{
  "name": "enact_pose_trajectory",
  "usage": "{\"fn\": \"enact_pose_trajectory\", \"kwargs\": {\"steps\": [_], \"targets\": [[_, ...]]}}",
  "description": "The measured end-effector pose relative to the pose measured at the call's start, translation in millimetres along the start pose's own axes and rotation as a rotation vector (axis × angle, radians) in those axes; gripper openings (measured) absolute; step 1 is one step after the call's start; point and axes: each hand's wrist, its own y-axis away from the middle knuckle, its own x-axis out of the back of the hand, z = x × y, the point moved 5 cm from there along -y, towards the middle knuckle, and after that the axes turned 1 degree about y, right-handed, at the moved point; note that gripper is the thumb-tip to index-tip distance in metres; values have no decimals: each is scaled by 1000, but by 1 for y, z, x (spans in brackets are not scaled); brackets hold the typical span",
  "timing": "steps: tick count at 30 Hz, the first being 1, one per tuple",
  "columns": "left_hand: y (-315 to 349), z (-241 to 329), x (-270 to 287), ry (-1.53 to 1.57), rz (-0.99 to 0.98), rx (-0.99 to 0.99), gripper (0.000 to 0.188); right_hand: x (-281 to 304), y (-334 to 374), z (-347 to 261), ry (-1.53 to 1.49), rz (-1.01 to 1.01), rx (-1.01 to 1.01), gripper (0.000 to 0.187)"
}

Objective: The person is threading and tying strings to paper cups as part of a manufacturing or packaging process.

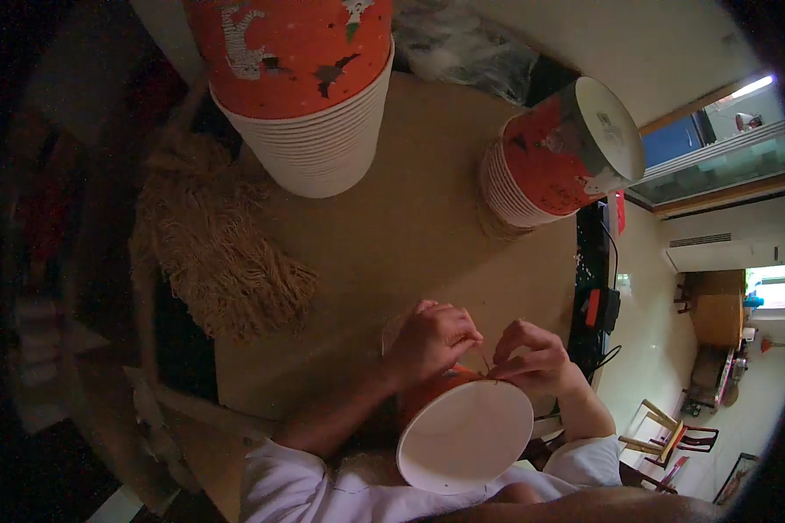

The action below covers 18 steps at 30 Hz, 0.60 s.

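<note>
An orange paper bucket (467, 436) lies tilted against my body, its round white end turned up toward me. At its far rim my left hand (434, 338) is closed, fingertips pinching a thin piece of twine (483, 356). My right hand (532, 356) is also closed close by, with thumb and fingers pressed together at the bucket's edge by the twine. Its fingertips seem to grip the twine's other end, though that end is hard to see. A thick bundle of loose brown twine (231, 253) lies to the left on the table.
A tall stack of orange buckets with white rims (301, 113) stands at the far left, a shorter stack (549, 157) at the far right. Clear plastic wrap (467, 48) lies behind them. A black-and-red device (604, 309) with a cable sits at the brown tabletop's (384, 235) right edge.
</note>
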Motion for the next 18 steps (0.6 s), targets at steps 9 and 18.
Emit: {"fn": "enact_pose_trajectory", "kwargs": {"steps": [9, 18], "targets": [[0, -3, -4, -15, -37, 6, 10, -1, 0, 6, -31, 73, -143, 11], [0, -3, -4, -15, 16, -27, 10, 0, -5, -1, -32, 30, -26, 12]]}}
